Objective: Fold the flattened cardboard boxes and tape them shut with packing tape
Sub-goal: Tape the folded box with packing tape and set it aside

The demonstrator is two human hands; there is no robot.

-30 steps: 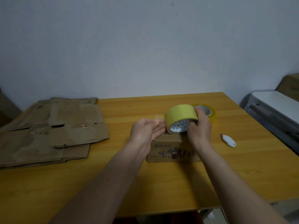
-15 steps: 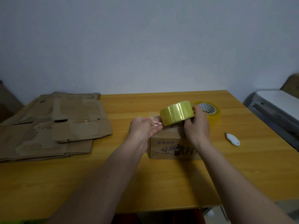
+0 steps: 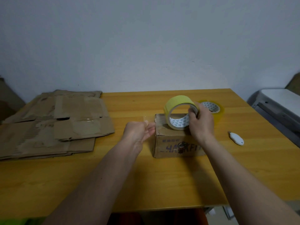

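A small folded cardboard box (image 3: pixel 177 140) sits near the middle of the wooden table (image 3: pixel 162 179), a bit toward the right edge. Blue letters run along its front side. A roll of yellow packing tape (image 3: pixel 179 114) stands on its edge on top of the box. The right hand (image 3: pixel 200 123) grips the roll, with fingers curled over its right side and into the hole. The left hand (image 3: pixel 138 133) is just beside the left edge of the box. Its thumb and fingers are pinched together on the loose end of a clear strip of tape (image 3: pixel 149 121) that reaches across from the roll.

A stack of flat cardboard boxes (image 3: pixel 52 124) lies at the left edge of the table, toward the far left corner. A second tape roll (image 3: pixel 211 108) lies flat behind the box, near the far edge on the right. A small white cutter (image 3: pixel 236 138) lies near the right edge of the table, well apart from the box. A grey and white thing (image 3: pixel 277 108) stands past the right edge of the table.
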